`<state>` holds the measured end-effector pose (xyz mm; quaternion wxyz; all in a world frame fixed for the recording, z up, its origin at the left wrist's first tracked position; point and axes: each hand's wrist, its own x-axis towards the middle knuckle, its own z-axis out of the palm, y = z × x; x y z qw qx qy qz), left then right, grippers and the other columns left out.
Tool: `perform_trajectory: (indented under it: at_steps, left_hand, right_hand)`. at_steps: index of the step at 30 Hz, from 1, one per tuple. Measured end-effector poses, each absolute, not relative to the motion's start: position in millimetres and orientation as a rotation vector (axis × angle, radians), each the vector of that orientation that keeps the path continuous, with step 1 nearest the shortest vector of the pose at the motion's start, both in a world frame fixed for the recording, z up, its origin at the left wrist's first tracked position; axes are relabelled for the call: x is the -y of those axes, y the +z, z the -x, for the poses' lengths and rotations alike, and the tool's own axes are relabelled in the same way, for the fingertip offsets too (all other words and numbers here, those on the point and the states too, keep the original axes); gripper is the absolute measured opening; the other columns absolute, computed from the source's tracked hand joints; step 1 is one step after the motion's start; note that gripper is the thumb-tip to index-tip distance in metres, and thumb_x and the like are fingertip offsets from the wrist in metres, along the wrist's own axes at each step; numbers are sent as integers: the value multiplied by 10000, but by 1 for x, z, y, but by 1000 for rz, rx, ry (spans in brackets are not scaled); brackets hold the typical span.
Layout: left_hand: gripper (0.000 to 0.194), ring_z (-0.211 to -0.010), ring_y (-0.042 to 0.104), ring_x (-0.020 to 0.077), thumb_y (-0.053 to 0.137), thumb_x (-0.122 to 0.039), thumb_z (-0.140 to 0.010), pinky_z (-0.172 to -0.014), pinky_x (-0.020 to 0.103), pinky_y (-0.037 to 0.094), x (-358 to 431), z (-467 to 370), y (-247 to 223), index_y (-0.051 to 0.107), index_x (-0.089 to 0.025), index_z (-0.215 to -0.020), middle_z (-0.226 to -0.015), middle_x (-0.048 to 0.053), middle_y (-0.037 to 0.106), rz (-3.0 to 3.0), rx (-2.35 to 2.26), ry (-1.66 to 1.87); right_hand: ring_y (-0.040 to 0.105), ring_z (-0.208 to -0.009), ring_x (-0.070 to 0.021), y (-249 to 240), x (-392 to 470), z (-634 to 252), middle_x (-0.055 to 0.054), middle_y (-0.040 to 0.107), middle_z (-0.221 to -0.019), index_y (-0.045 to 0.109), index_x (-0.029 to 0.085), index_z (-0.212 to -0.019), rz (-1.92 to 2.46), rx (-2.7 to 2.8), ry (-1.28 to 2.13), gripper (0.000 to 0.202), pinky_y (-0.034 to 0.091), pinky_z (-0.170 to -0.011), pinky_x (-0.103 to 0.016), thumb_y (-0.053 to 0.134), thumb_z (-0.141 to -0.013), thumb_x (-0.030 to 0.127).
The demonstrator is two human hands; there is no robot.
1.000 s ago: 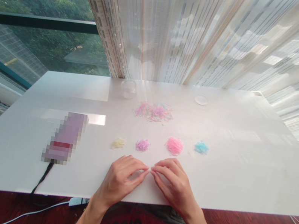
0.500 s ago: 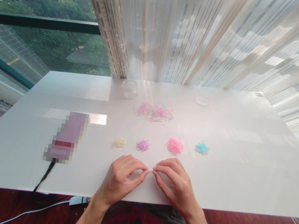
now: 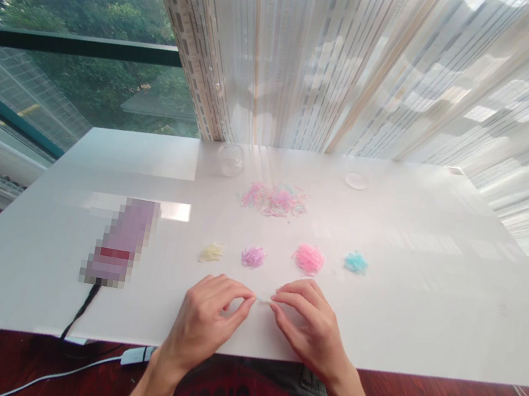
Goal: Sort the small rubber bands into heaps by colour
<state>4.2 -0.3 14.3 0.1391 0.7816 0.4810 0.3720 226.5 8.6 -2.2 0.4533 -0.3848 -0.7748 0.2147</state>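
White table [image 3: 430, 300], thin pale strip [image 3: 263, 300] between left hand [image 3: 206, 310] and right hand [image 3: 308, 322], an end in each fingertip pinch.

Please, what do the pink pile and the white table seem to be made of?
Pink pile: probably plastic or rubber, somewhat translucent, judging by its thin, bright, lightly shining pieces. White table: perhaps laminate or lacquered board, glossy, since it shows bright reflections.
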Motion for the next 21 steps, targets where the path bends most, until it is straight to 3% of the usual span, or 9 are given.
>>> perform_trajectory:
  at_steps: [5, 10, 21]
  left_hand:
    - [141, -574, 586, 132, 659, -257, -978, -652, 275, 520, -9, 26, 23, 762, -212, -894, -735, -8, 726, -2150, -1803, 1215]
    - [184, -514, 579, 134, 665, -318, -952, -573, 255, 469, -21, 49, 19, 792, -211, -873, -615, -30, 629, -2084, -2106, 1115]
    - [182, -507, 603, 143, 651, -319, -954, -571, 265, 470, -26, 52, 11, 790, -222, -886, -721, -3, 743, -2124, -2155, 987]
  right_hand:
    - [698, -874, -228, -1, -9, -227, -68, 738, -946, 733, 243, -1096, 970, 1890, 555, 156, 622, -752, -378, 655, -998, 150]
    - [697, -873, -227, -2, -10, -227, -68, 737, -942, 734, 241, -1072, 980, 1874, 566, 153, 619, -756, -375, 641, -1001, 143]
    - [678, -885, -215, -4, -9, -227, -61, 728, -941, 725, 223, -1034, 985, 1853, 598, 135, 596, -772, -358, 640, -1004, 122]
